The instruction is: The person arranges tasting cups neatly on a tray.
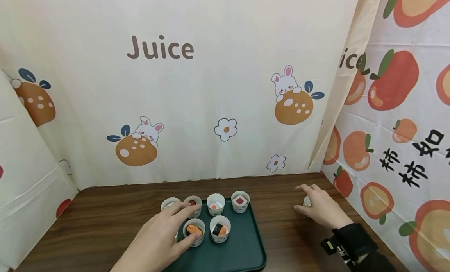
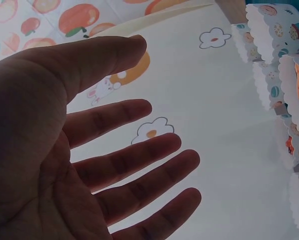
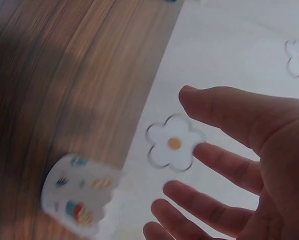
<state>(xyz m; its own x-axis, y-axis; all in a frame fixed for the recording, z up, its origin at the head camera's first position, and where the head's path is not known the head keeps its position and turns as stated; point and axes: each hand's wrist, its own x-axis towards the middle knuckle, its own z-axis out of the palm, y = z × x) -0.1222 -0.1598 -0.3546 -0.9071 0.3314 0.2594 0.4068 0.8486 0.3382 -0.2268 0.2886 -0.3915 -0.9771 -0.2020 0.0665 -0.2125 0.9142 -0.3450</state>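
My left hand [image 1: 159, 235], fingers spread, hovers over the left part of a dark green tray [image 1: 242, 250]. Nothing lies in its grasp in the left wrist view. Under and beside it stand several scalloped paper cups holding small sushi-like pieces. One cup [image 1: 194, 240] has an orange piece, its neighbour [image 1: 220, 237] a black-and-orange one. Behind are a cup [image 1: 215, 211] with a white-and-orange piece and a cup [image 1: 240, 207] with a dark red piece. To the right, my right hand [image 1: 321, 207], fingers apart, is near a patterned paper cup [image 3: 79, 195] on the table; its contents are hidden.
The brown wooden table [image 1: 281, 225] extends around the tray. A cream curtain [image 1: 225, 88] with printed rabbits and flowers hangs along its back edge. Fruit-printed cloth [image 1: 393, 154] borders the right side, and another white cloth [image 1: 28, 194] the left.
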